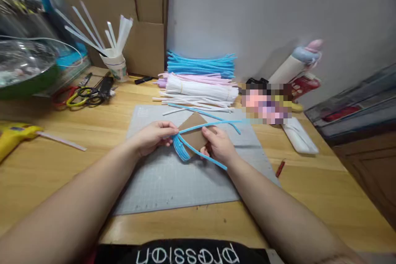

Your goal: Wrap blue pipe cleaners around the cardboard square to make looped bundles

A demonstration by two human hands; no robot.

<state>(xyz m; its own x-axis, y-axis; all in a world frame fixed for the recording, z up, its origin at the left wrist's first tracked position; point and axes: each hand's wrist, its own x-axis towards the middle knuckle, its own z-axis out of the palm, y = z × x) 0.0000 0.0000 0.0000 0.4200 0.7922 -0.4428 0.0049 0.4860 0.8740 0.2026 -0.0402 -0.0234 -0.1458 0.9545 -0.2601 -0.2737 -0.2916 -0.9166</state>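
Note:
Between my two hands, above the grey cutting mat point(161, 185), is a square of brown cardboard point(193, 119) turned corner-up. Light-blue pipe cleaners point(182, 150) lie side by side across its left lower part, and two long loose ends stretch out to the right. My left hand point(156, 137) pinches the blue pipe cleaner at the cardboard's left corner. On the right side, my right hand point(218, 144) grips the cardboard, thumb on top and fingers partly hidden beneath. Behind the cardboard, another blue pipe cleaner point(213, 115) lies on the mat beside a white one.
Bundles of blue point(201, 66), pink and white pipe cleaners point(201, 90) lie at the wall. Left are a cup of glue sticks point(115, 66), scissors point(83, 97) and a yellow glue gun point(17, 136). Right are a white case point(299, 136), a red marker point(280, 168) and a blurred patch.

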